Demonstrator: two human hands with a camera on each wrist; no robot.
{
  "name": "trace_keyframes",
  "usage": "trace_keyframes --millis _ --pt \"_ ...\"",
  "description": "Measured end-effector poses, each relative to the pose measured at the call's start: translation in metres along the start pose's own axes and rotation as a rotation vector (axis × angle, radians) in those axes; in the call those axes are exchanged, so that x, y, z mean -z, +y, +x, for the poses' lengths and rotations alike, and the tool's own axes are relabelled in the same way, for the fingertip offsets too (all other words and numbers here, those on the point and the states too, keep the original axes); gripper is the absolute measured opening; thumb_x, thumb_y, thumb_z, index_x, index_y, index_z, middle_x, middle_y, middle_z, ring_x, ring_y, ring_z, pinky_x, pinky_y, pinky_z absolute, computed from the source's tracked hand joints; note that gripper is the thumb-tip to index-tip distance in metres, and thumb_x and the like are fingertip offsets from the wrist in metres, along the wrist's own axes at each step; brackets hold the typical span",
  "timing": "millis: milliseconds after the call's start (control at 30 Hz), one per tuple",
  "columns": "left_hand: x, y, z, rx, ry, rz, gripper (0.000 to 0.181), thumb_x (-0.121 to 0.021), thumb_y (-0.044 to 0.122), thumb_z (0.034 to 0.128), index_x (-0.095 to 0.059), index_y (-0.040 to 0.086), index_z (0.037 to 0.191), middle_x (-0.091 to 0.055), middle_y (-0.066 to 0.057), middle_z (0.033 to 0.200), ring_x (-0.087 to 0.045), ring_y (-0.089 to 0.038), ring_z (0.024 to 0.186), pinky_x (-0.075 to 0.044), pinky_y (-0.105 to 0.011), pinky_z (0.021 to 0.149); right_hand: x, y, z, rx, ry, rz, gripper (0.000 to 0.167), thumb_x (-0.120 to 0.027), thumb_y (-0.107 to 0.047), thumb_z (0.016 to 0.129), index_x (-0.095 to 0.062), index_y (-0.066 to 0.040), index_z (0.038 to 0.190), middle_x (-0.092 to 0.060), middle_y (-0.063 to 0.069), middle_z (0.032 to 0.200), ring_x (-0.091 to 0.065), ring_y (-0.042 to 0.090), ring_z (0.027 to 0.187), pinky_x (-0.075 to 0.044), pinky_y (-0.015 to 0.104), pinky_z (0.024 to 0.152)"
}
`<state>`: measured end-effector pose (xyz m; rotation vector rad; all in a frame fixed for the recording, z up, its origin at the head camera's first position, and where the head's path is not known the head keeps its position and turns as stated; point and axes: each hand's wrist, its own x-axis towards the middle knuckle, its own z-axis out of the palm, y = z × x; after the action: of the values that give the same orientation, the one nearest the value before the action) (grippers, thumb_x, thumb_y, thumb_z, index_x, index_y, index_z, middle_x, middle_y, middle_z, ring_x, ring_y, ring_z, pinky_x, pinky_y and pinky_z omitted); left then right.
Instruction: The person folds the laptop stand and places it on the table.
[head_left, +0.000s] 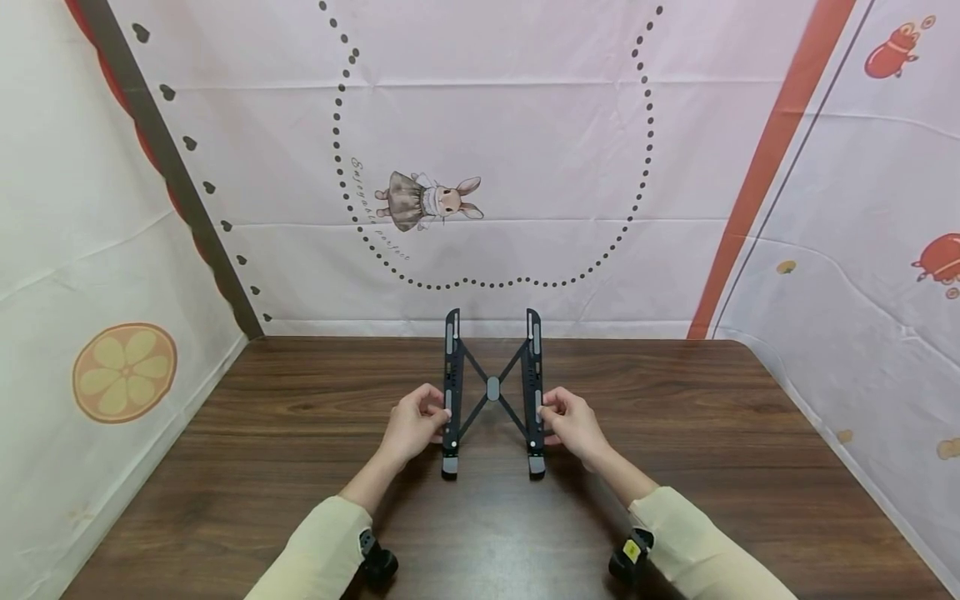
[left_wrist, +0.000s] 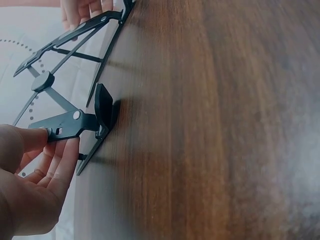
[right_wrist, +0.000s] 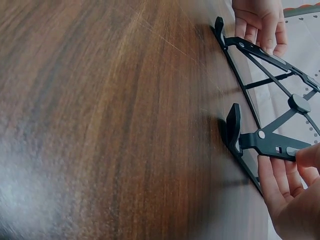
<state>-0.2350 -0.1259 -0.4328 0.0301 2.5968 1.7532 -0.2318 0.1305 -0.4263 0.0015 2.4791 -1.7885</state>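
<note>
Left hand and right hand pinching stand at eight and four o'clock.
Matched, gentle pressure should keep it square.

a dark brown, wood-grained surface catches white glare on its near side. behind it rises a creased white cloth printed with a dressed rabbit, a dotted outline and a red-orange stripe; an orange fruit slice marks the pale left wall.
</note>
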Motion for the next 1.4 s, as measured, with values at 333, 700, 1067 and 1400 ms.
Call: trace_keyframes --millis 333,700,1067,1400 --pt "-0.003 -0.001 0.001 0.010 -0.013 0.000 0.019 -0.061 0.003 0.0864 -0.056 0.004 0.105 -0.065 -0.008 0.080 -0.062 -0.017 0.064 -0.055 -0.030 0.056 -0.003 -0.002 -0.001 0.007 0.001 -0.005 0.011 -0.054 -0.006 0.090 -0.057 -0.002 0.100 -0.055 0.009 0.085 -0.061 0.019 0.075 -0.056 0.037 0.064" --pt "-0.007 0.001 0.000 -0.009 -0.027 -0.010 0.020 -0.060 0.003 0.0868 -0.055 0.003 0.106 -0.065 -0.009 0.081 -0.062 -0.016 0.065 -0.055 -0.031 0.057 -0.007 -0.001 0.001 0.000 0.006 0.000 0.013 -0.053 -0.007 0.090 -0.058 -0.003 0.101 -0.056 0.009 0.085 -0.062 0.018 0.073 -0.056 0.037 0.064" --pt "-0.011 0.001 0.000 -0.018 -0.032 -0.015 0.019 -0.061 0.003 0.0864 -0.056 0.003 0.105 -0.065 -0.008 0.079 -0.062 -0.016 0.062 -0.054 -0.030 0.055 -0.014 -0.003 -0.001 0.014 -0.002 0.007 0.013 -0.053 -0.007 0.090 -0.058 -0.003 0.101 -0.057 0.010 0.086 -0.062 0.018 0.073 -0.056 0.037 0.064" --pt "-0.015 0.003 0.000 -0.023 -0.021 -0.028 0.018 -0.062 0.002 0.0852 -0.056 0.003 0.103 -0.066 -0.008 0.079 -0.062 -0.015 0.062 -0.055 -0.030 0.054 -0.018 -0.003 -0.001 0.031 -0.014 0.022 0.014 -0.054 -0.006 0.090 -0.058 0.000 0.103 -0.057 0.010 0.085 -0.062 0.018 0.072 -0.056 0.038 0.063"
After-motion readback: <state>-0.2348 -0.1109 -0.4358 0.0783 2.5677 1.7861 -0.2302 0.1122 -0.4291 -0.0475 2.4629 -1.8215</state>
